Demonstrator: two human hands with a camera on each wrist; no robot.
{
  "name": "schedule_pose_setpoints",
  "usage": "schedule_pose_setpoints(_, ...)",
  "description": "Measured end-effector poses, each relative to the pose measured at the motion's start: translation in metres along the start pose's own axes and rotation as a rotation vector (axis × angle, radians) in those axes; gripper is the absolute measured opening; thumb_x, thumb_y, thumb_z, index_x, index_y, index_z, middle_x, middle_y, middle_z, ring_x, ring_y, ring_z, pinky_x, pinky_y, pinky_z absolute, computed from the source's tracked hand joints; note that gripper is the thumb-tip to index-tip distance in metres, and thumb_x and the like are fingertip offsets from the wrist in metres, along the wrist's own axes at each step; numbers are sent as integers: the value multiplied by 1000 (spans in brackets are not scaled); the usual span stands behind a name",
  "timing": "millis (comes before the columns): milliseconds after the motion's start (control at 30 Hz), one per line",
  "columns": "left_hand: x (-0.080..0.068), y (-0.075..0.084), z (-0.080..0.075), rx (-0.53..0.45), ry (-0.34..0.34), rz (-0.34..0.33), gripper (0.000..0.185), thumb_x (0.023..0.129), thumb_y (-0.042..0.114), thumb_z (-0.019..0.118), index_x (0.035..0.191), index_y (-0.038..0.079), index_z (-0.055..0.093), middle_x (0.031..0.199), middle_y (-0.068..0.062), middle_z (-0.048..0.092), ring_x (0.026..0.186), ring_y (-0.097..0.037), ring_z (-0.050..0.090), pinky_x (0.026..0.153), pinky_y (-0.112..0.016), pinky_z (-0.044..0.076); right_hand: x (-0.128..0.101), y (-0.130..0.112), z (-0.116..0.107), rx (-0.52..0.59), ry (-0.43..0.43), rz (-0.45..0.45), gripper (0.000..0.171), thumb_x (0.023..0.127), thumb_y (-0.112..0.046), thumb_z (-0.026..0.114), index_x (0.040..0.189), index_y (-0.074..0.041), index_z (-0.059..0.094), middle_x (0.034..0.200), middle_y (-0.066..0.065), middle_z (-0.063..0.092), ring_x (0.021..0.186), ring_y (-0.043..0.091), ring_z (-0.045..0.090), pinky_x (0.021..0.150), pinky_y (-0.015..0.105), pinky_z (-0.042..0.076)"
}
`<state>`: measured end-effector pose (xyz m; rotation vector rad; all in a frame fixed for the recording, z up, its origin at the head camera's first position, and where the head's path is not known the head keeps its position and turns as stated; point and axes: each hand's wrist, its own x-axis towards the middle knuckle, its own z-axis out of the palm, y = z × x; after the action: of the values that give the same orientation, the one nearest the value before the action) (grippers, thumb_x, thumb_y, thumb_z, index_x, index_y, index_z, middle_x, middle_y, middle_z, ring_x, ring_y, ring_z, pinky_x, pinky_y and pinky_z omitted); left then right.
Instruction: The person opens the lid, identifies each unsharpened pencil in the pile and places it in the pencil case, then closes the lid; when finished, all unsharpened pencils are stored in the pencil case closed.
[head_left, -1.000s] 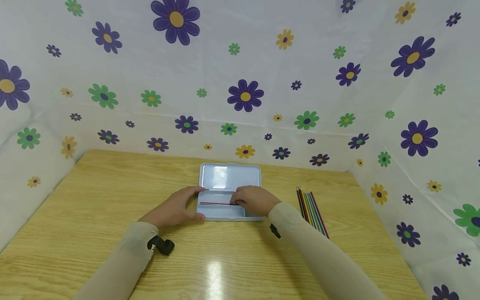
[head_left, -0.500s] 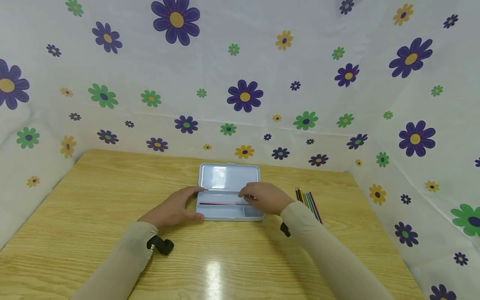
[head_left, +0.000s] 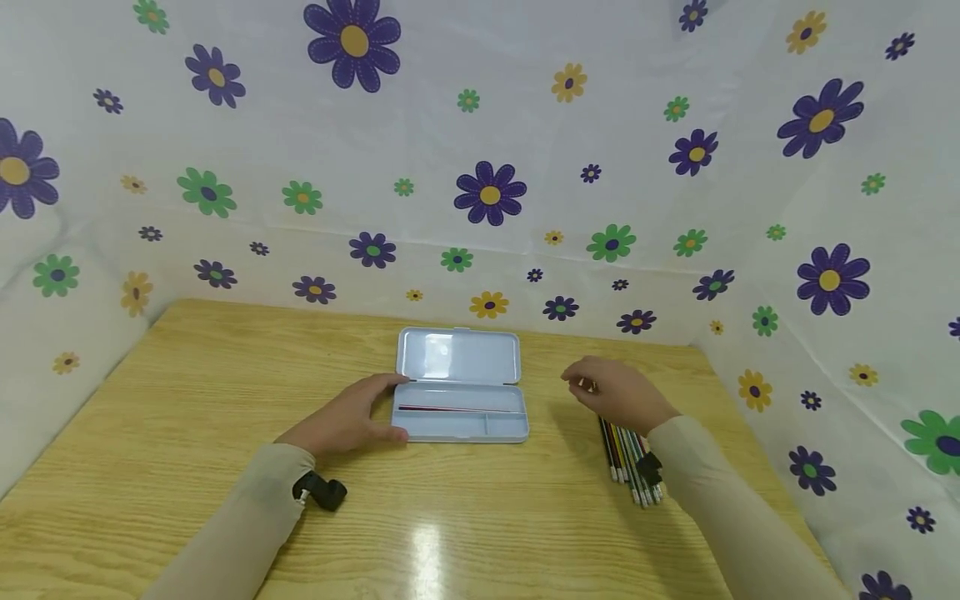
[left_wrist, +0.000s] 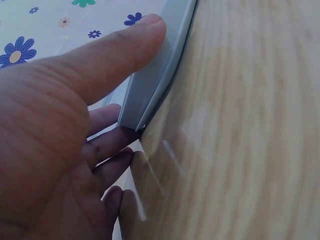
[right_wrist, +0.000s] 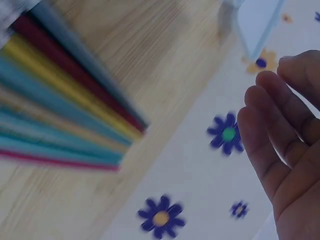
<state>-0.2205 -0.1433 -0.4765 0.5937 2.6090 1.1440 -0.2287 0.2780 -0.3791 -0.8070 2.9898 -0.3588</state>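
An open pale-blue pencil case (head_left: 461, 427) lies mid-table with its lid (head_left: 457, 357) laid back. One red pencil (head_left: 450, 408) lies in its tray. My left hand (head_left: 348, 417) grips the case's left end, thumb on the front wall and fingers round the back. In the left wrist view the thumb (left_wrist: 125, 55) presses along the case edge (left_wrist: 150, 95). My right hand (head_left: 611, 392) hovers empty over the far end of a row of coloured pencils (head_left: 630, 458), fingers relaxed. The right wrist view shows the blurred pencils (right_wrist: 65, 115) and loose fingers (right_wrist: 270, 135).
The wooden table (head_left: 187, 400) is walled on three sides by white cloth printed with flowers (head_left: 491, 192). The pencils lie close to the table's right edge. A corner of the case (right_wrist: 250, 25) shows in the right wrist view.
My right hand let go of the red pencil in the case and moved right, to above the row of pencils. The left hand and the case stayed put.
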Motion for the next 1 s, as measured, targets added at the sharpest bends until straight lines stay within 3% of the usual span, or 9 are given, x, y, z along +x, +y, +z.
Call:
schedule_pose_setpoints(200, -3, 0, -1, 7, 0, -14, 95, 82, 52, 84, 157, 14, 40, 164, -14, 36, 153, -39, 29, 124, -59, 25, -38, 44, -3, 80, 38, 158, 26, 103, -14, 63, 125, -3, 69, 113, 7, 71, 94, 20, 66, 83, 47, 59)
schedule_pose_setpoints(400, -4, -1, 0, -4, -2, -19, 95, 82, 53, 84, 157, 15, 41, 164, -12, 36, 153, -38, 30, 124, -58, 26, -72, 70, 10, 118, -45, 249, 28, 101, -22, 68, 120, -3, 70, 102, 2, 71, 90, 17, 65, 79, 44, 59)
schedule_pose_setpoints(633, -3, -1, 1, -5, -5, -14, 95, 82, 54, 84, 158, 16, 40, 164, -13, 36, 153, -38, 30, 124, -59, 26, -94, 81, 22, 139, -112, 257, 24, 97, -30, 74, 108, -9, 74, 95, -5, 70, 85, 10, 63, 75, 36, 57)
schedule_pose_setpoints(1000, -2, 0, -1, -18, -1, -4, 95, 82, 53, 84, 157, 15, 40, 164, -13, 37, 153, -37, 31, 124, -58, 26, -97, 80, 25, 130, -106, 243, 23, 95, -29, 75, 108, -10, 74, 94, -6, 67, 83, 8, 60, 74, 33, 56)
